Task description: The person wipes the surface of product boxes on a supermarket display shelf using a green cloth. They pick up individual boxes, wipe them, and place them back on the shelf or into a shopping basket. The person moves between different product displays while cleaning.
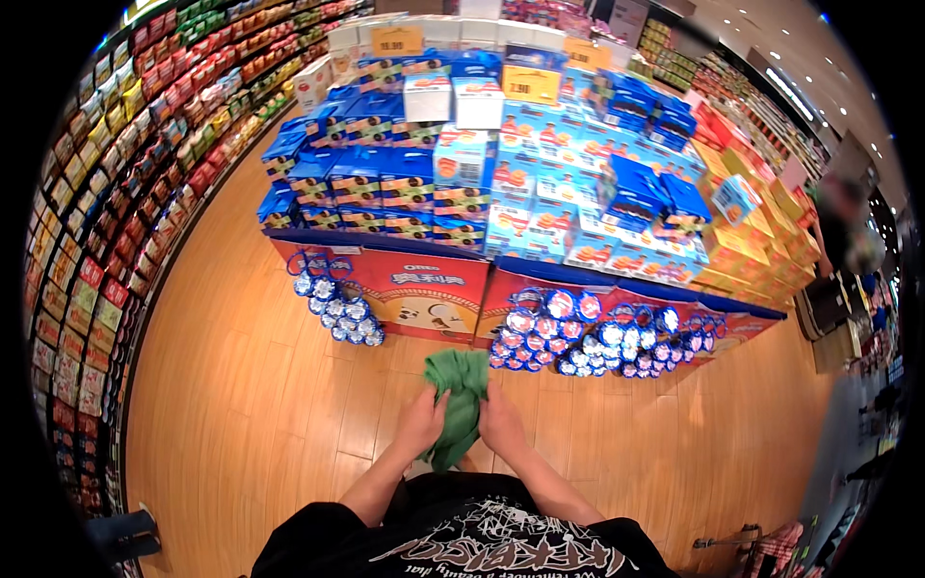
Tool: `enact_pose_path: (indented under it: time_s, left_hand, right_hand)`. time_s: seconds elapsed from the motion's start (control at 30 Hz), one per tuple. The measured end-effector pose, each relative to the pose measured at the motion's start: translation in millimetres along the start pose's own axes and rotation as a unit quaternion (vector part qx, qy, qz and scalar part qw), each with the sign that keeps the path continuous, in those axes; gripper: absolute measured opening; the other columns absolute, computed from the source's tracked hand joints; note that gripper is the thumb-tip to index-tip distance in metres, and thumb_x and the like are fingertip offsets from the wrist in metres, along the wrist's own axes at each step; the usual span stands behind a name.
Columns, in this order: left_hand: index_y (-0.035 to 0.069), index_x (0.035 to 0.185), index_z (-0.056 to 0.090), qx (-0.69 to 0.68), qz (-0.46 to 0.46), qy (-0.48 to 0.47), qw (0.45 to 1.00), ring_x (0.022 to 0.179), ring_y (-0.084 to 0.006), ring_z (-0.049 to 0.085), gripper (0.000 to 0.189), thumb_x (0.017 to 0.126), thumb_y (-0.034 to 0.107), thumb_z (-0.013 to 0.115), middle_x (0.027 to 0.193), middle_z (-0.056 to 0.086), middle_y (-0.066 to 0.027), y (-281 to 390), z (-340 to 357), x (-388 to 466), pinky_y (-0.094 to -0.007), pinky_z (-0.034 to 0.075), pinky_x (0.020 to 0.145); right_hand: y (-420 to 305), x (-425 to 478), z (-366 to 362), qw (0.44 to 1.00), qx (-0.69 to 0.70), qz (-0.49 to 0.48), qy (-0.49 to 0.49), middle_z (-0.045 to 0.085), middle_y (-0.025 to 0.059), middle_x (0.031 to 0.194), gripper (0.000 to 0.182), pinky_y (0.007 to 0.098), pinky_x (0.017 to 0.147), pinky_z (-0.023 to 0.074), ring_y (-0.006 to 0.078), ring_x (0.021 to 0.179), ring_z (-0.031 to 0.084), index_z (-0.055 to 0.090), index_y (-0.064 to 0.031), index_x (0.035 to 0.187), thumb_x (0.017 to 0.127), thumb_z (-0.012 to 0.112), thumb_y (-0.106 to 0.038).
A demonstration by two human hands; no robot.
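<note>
A crumpled green cloth [460, 415] hangs between my two hands, in front of my body and over the wooden floor. My left hand [421, 420] grips its left edge, and my right hand [501, 421] pinches the right edge. The upper part of the cloth is folded over, while its lower end droops toward my shirt. Just beyond the cloth stands a promotional display [433, 289] with a red printed front, stacked with blue Oreo boxes [358, 177] and light-blue cartons [531, 220].
Clusters of round blue packs [542, 329] hang off the display's front. Yellow boxes [744, 246] fill its right end. Shelves of packaged snacks [144, 217] curve along the left. A person's legs [126, 535] show at lower left; another person [838, 224] is at far right.
</note>
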State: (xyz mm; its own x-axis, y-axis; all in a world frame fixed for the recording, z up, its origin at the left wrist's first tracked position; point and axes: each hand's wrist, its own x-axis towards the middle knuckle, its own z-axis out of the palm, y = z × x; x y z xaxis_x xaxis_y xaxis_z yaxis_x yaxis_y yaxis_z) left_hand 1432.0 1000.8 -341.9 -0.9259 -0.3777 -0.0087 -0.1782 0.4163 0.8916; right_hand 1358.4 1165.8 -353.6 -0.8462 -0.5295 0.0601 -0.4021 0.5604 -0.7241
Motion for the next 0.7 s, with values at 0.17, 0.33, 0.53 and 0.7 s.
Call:
enact_pose_path:
  time_s: [0.17,0.33,0.53,0.7]
  left_hand:
    - [0.002,0.128,0.054,-0.573,-0.166,-0.091,0.797,0.111,-0.0362,0.064,0.037,0.1,0.025,0.055,0.124,0.063,-0.0183,2,-59,57,-0.0463,0.052,0.093]
    - [0.0,0.144,0.043,-0.695,-0.063,-0.15,0.7,0.127,-0.0279,0.053,0.053,0.104,0.035,0.045,0.143,0.049,-0.0174,-17,-61,87,-0.0452,0.047,0.106]
    - [0.004,0.151,0.031,-0.765,-0.117,-0.113,0.623,0.127,-0.0244,0.053,0.054,0.105,0.028,0.046,0.145,0.048,-0.0127,-67,-35,141,-0.0398,0.047,0.107]
    - [0.005,0.152,0.03,-0.615,-0.122,-0.139,0.767,0.13,-0.0221,0.05,0.052,0.105,0.024,0.044,0.148,0.045,-0.0118,-43,-110,198,-0.0376,0.043,0.109]
  right_hand:
    - [-52,63,-9,0.786,0.584,0.202,-0.036,0.06,0.0058,0.124,0.038,0.0316,0.093,0.0483,0.015,0.111,0.058,0.046,-0.0021,0.137,0.102,0.055,-0.014]
    - [-118,117,-40,0.847,0.528,0.053,-0.04,0.061,0.007,0.123,0.034,0.0318,0.094,0.0481,0.0147,0.111,0.059,0.046,-0.0012,0.133,0.101,0.055,-0.009]
    - [-103,212,-12,0.995,0.078,-0.046,-0.05,0.069,0.0186,0.093,0.042,0.0357,0.078,0.0525,0.0309,0.086,0.068,0.056,-0.0001,0.122,0.088,0.073,-0.016]
    - [-106,292,5,0.985,0.106,-0.108,-0.085,0.064,0.0121,0.084,0.039,0.0334,0.065,0.0493,0.0238,0.072,0.064,0.06,-0.0037,0.12,0.087,0.074,-0.017]
